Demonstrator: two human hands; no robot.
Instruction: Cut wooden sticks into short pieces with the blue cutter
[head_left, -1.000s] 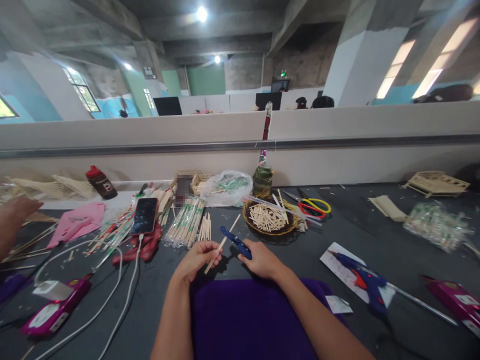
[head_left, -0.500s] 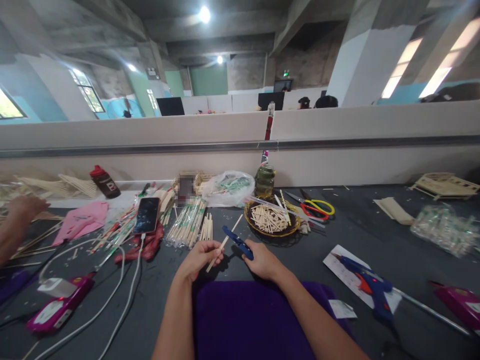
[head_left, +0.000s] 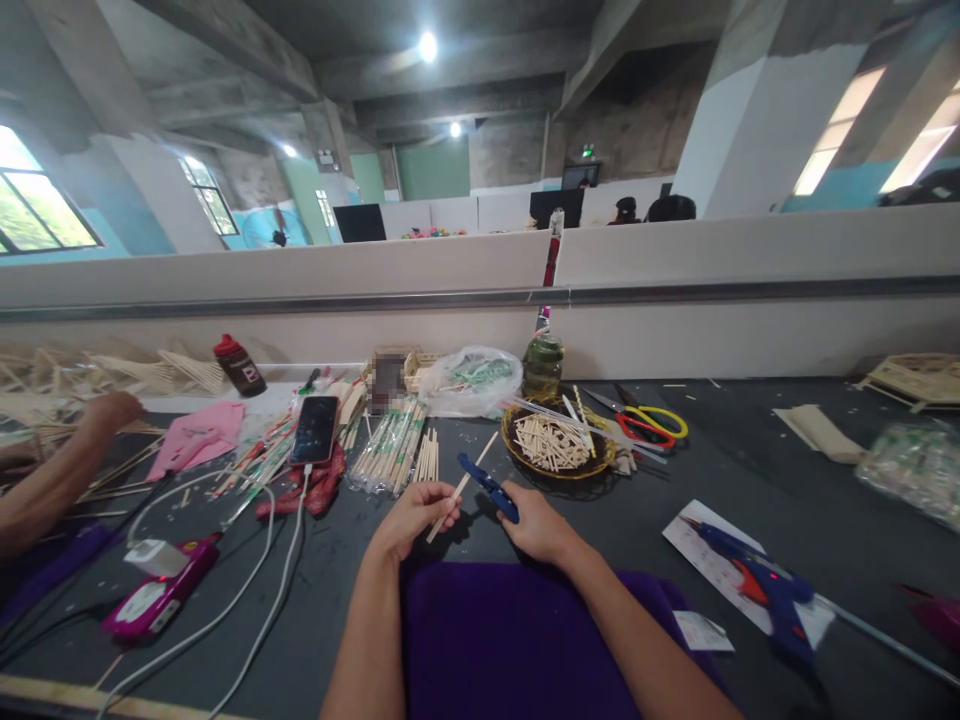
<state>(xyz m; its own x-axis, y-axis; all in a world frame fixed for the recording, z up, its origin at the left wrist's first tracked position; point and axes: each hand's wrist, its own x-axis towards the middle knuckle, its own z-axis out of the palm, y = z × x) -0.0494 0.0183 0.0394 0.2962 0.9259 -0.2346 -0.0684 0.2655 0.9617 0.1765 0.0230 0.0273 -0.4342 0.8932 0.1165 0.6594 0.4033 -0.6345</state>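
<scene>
My left hand (head_left: pixel 421 515) pinches a thin pale wooden chopstick (head_left: pixel 466 478), which slants up to the right. In my right hand (head_left: pixel 536 522) is a dark blue pliers-like cutter (head_left: pixel 489 487). Its head lies close to the middle of the chopstick; I cannot tell whether it touches. Beyond my right hand stands a round woven basket (head_left: pixel 517 462) full of short cut stick pieces (head_left: pixel 551 443). Several loose chopsticks (head_left: pixel 428 456) lie past my left hand, next to plastic-wrapped chopstick bundles (head_left: pixel 386 447). A purple cloth (head_left: pixel 517 640) is spread under my forearms.
At right, a blue glue gun (head_left: pixel 750 570) rests on white paper. Scissors (head_left: pixel 649 425) and a glass jar (head_left: pixel 542 365) stand behind the basket. At left are a phone (head_left: pixel 313 430), white cables, a pink power strip (head_left: pixel 161 590) and another person's arm (head_left: pixel 67 465).
The whole view has shifted, so things appear further right. My hands keep nearly the same hold on the chopstick and the cutter. The other person's arm shows more at left.
</scene>
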